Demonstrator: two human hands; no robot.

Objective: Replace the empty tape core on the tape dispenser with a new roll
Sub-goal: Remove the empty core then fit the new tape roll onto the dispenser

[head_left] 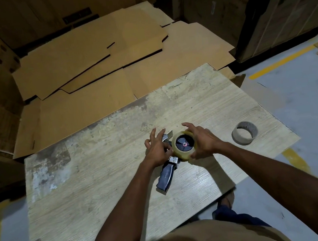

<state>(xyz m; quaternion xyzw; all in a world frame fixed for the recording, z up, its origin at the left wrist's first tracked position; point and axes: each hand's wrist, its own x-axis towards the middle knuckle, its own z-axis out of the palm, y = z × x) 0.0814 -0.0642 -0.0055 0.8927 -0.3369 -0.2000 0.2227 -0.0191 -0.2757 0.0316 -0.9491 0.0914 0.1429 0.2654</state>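
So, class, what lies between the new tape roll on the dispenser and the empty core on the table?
In the head view, the right hand, gripping the tape roll; then bare table up to the empty core.

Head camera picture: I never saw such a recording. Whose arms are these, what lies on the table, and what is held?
No machine: a person wears the camera on the head, so it looks down on their own arms. On the wooden table lies a tape dispenser with a dark handle. The right hand curls round the new tape roll on its hub. The left hand is at the dispenser's front; whether it pinches anything is unclear. The empty core stands apart, to the right. Flattened cardboard lies beyond.
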